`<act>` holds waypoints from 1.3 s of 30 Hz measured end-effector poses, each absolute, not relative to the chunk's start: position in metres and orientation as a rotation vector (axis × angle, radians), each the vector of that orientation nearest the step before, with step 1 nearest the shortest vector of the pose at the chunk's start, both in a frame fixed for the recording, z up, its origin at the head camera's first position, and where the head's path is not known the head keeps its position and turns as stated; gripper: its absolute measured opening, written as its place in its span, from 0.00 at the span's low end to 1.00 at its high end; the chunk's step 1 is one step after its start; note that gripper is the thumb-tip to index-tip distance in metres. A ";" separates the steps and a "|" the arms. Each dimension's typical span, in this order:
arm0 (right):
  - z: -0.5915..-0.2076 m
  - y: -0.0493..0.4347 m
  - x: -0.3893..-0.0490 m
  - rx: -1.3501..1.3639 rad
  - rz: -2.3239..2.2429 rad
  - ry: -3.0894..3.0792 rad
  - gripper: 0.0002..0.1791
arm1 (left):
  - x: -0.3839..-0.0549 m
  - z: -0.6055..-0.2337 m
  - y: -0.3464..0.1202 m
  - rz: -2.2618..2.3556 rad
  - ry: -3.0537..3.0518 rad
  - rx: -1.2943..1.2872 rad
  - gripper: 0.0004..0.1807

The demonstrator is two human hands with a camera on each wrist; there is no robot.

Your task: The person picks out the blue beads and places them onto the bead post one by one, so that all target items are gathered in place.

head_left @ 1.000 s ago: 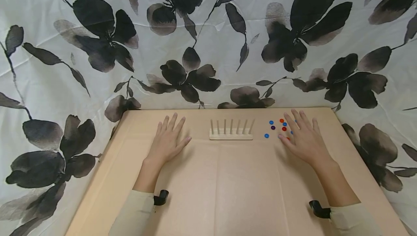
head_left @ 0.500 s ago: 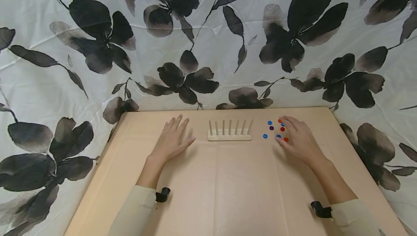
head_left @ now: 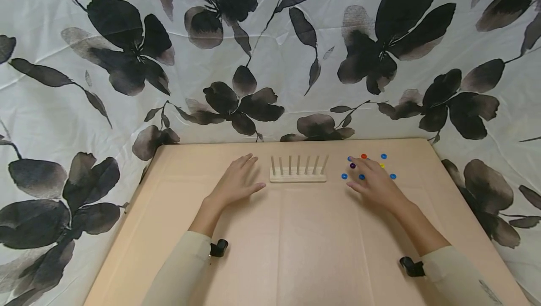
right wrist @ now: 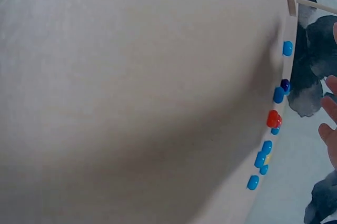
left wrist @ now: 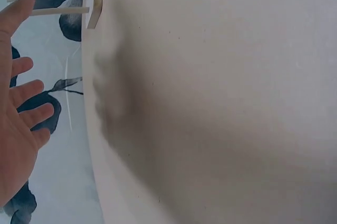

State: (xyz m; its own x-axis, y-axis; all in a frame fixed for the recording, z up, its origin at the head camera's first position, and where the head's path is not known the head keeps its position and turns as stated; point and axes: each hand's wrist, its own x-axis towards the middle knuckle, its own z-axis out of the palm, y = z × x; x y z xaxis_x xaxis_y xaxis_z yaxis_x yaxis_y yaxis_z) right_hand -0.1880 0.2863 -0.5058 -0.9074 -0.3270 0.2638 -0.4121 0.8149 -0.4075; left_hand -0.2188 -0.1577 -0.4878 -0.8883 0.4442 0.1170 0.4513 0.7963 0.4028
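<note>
- Change, right hand: the right hand (head_left: 376, 181) has shifted toward the peg rack (head_left: 297, 179) and now lies across the middle of the bead group. A yellow bead (head_left: 382, 165) and two blue beads, the far one (head_left: 383, 156) and the near one (head_left: 393, 176), are now exposed in the head view; two red beads seen half a second ago are now covered.
- Change, left hand: the left hand (head_left: 236, 181) has moved nearer the rack's left end.
- Bearing on the work: judged to be at the reaching stage. No bead is seen lifted; the pegs appear bare.
- Location: the beads lie on the table (head_left: 321, 249), right of the rack. A purple bead (head_left: 352, 165) and a red bead (head_left: 364, 156) show beyond the right fingertips.
- Right pose: palm down, fingers relaxed, thumb apart; the right wrist view shows fingertips clear of the beads. Nothing seen held.
- Left pose: fingers extended, thumb toward the rack but apart from it in the head view. Nothing held.
</note>
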 end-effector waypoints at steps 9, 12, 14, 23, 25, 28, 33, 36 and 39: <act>-0.510 0.281 -0.192 0.522 0.679 -2.897 0.35 | -0.228 -0.498 -0.142 -0.823 -2.985 -0.762 0.49; -0.513 0.280 -0.194 0.520 0.648 -2.905 0.31 | -0.230 -0.498 -0.136 -0.898 -2.986 -0.769 0.48; -0.515 0.280 -0.196 0.519 0.639 -2.914 0.29 | -0.231 -0.500 -0.133 -0.936 -2.998 -0.759 0.48; -0.519 0.279 -0.196 0.481 0.623 -2.965 0.26 | -0.239 -0.509 -0.122 -1.073 -3.036 -0.679 0.49; -0.519 0.279 -0.196 0.475 0.620 -2.978 0.26 | -0.241 -0.510 -0.120 -1.079 -3.042 -0.673 0.49; -0.520 0.279 -0.197 0.464 0.622 -2.993 0.26 | -0.244 -0.511 -0.117 -1.066 -3.045 -0.688 0.47; -0.521 0.277 -0.199 0.442 0.628 -2.993 0.25 | -0.245 -0.513 -0.114 -1.013 -3.055 -0.694 0.41; -0.521 0.276 -0.200 0.442 0.626 -2.988 0.24 | -0.245 -0.515 -0.113 -0.986 -3.057 -0.667 0.38; -0.521 0.275 -0.201 0.448 0.634 -2.987 0.24 | -0.244 -0.518 -0.112 -0.970 -3.051 -0.642 0.35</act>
